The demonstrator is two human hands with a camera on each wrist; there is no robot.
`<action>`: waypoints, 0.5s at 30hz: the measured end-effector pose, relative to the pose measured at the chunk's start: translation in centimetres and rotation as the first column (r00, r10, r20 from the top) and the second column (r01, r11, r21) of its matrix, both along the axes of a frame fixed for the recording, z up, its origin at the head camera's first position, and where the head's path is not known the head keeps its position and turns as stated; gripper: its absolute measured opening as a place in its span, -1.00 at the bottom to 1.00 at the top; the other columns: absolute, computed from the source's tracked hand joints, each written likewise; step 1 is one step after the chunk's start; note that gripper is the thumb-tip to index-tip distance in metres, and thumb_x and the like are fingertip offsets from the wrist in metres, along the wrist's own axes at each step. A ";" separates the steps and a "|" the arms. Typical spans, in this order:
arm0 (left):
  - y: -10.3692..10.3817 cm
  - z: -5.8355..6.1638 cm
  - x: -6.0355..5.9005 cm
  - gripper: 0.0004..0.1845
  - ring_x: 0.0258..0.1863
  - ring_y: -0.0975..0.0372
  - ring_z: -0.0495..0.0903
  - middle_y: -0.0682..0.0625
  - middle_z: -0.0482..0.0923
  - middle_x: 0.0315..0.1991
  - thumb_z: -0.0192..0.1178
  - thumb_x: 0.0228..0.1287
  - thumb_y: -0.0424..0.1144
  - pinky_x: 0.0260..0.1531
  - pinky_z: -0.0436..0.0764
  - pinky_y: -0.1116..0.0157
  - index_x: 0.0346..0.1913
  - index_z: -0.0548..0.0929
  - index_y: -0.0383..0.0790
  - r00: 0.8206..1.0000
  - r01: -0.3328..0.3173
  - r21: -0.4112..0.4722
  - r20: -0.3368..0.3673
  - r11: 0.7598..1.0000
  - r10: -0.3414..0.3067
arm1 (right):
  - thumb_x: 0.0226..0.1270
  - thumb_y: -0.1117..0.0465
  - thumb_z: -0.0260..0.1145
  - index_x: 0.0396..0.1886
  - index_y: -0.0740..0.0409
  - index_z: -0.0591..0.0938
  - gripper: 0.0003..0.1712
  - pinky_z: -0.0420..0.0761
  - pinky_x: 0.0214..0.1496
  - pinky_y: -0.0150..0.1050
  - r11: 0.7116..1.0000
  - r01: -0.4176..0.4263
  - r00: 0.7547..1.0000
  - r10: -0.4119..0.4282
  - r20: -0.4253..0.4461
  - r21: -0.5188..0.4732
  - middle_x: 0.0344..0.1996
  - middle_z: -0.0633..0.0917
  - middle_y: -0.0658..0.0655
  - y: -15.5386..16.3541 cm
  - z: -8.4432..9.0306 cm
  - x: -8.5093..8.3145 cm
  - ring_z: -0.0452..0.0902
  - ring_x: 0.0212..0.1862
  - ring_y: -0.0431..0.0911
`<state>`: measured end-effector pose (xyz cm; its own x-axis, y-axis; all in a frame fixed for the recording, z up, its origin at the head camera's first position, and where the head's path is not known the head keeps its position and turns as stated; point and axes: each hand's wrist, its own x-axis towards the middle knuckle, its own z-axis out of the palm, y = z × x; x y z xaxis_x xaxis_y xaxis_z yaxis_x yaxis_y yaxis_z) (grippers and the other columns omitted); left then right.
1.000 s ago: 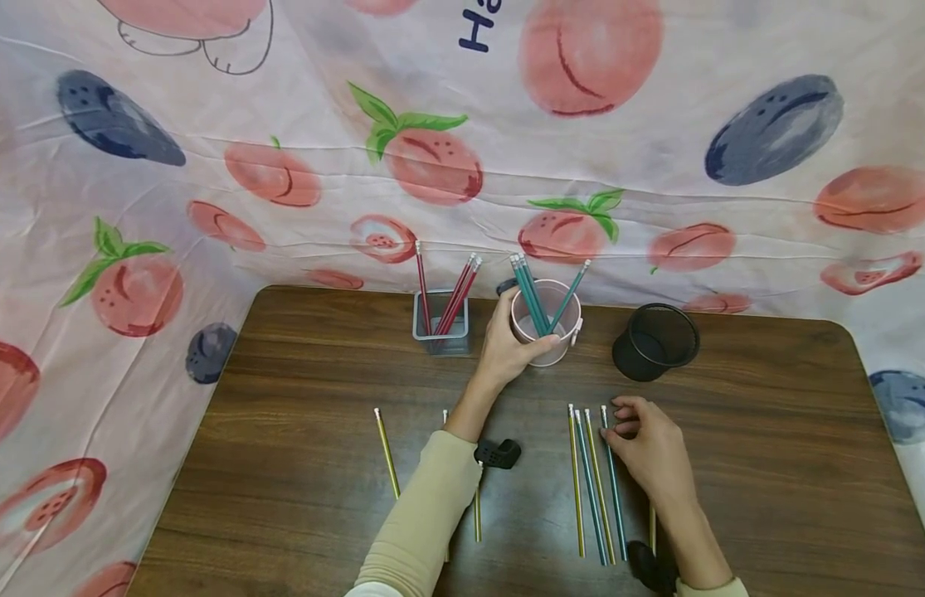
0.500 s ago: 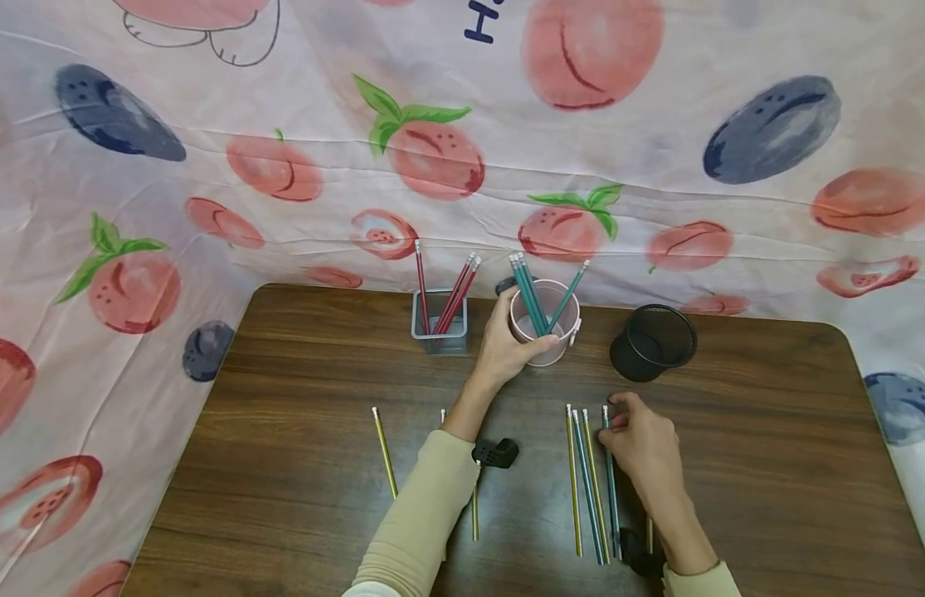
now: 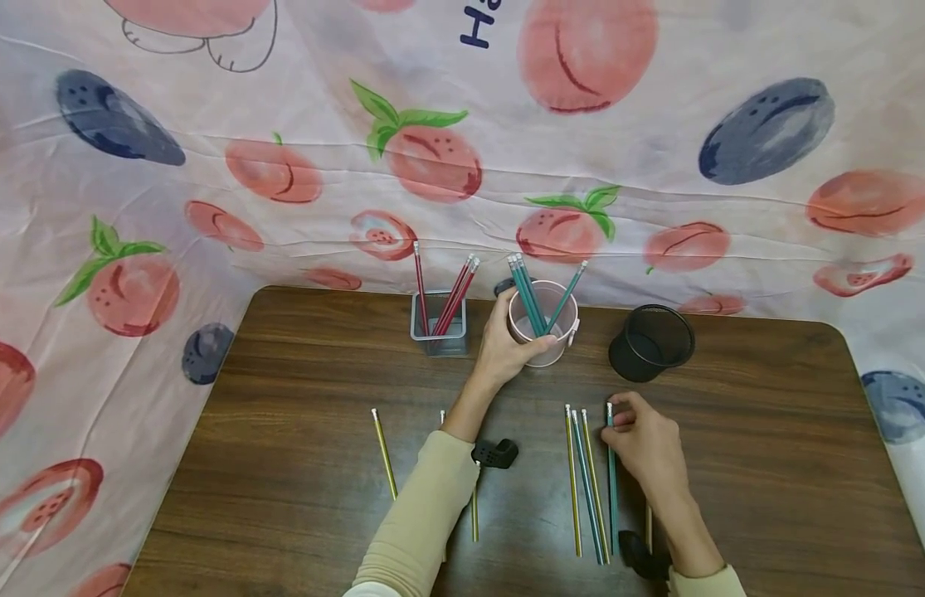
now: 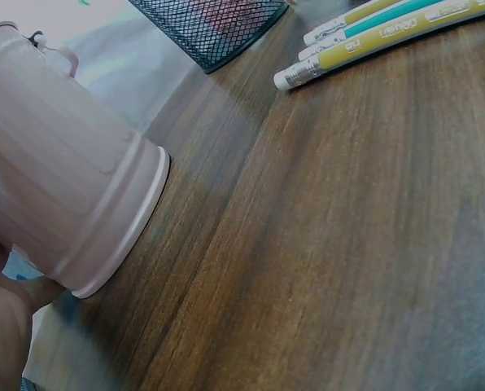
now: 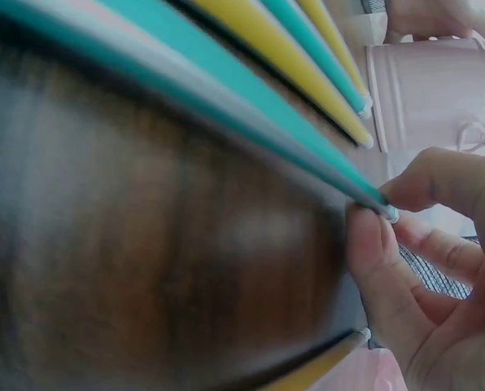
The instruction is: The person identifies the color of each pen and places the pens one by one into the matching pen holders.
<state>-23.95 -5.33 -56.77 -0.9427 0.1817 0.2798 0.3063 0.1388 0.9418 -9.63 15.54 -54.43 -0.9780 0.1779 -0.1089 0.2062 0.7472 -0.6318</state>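
The counter [image 3: 776, 431] runs on to the right, its back edge close behind the black cup [image 3: 634, 358] and the pink cup [image 4: 72, 171], which the left hand [image 3: 503, 344] grips. The right hand [image 3: 652, 452] now pinches a teal pencil [image 3: 612, 489] between its fingers [image 5: 369, 244] — nudged away from three pencils [image 3: 587, 489] nearby, so probably free to lift.

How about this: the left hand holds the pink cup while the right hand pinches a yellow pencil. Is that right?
Not quite: the pinched pencil is teal, not yellow, as the right wrist view shows. The right hand does pinch it, while the left hand holds the pink cup.
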 end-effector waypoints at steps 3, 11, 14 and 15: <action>0.1 0.0 -0.1 -0.05 0.19 0.05 0.46 -0.17 0.47 0.20 0.55 -0.11 -0.18 0.19 0.46 -0.07 0.40 0.31 -0.17 1.000 -0.014 -0.006 0.005 1.000 0.014 | 0.04 0.39 0.44 0.00 0.16 0.63 -0.55 0.63 -0.38 -0.16 1.000 -0.006 0.999 0.005 -0.039 -0.023 -0.40 0.75 0.11 0.3 0.7 -0.4 0.73 -0.34 -0.02; 0.3 0.2 -0.5 -0.08 0.18 0.15 0.46 -0.07 0.49 0.18 0.53 -0.11 -0.13 0.20 0.46 0.06 0.38 0.32 -0.12 0.999 -0.037 -0.033 0.015 0.999 0.038 | 0.04 0.42 0.41 -0.02 0.10 0.64 -0.56 0.53 -0.41 -0.49 0.999 0.011 0.969 -0.021 -0.244 -0.040 -0.43 0.73 0.03 0.9 3.7 -2.5 0.70 -0.41 -0.17; 0.4 0.3 -0.6 -0.08 0.17 0.15 0.46 -0.08 0.49 0.18 0.53 -0.11 -0.13 0.20 0.46 0.04 0.38 0.32 -0.13 0.999 -0.040 -0.028 0.021 0.999 0.041 | 0.05 0.42 0.40 -0.02 0.10 0.64 -0.57 0.46 -0.42 -0.61 0.997 0.026 0.948 -0.046 -0.314 -0.068 -0.44 0.73 0.03 1.1 5.1 -3.7 0.64 -0.44 -0.35; 0.5 0.3 -0.6 -0.08 0.17 0.15 0.46 -0.08 0.49 0.17 0.52 -0.11 -0.12 0.20 0.47 0.03 0.38 0.32 -0.13 0.999 -0.041 -0.027 0.023 0.999 0.042 | 0.05 0.42 0.40 -0.02 0.10 0.64 -0.57 0.44 -0.42 -0.63 0.996 0.031 0.942 -0.056 -0.330 -0.080 -0.43 0.73 0.04 1.1 5.5 -4.1 0.61 -0.44 -0.41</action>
<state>-24.56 -4.88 -56.45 -0.9558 0.1494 0.2532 0.2776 0.1756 0.9445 -13.71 16.62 -48.94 -0.9525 0.2247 0.2057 0.0071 0.6915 -0.7223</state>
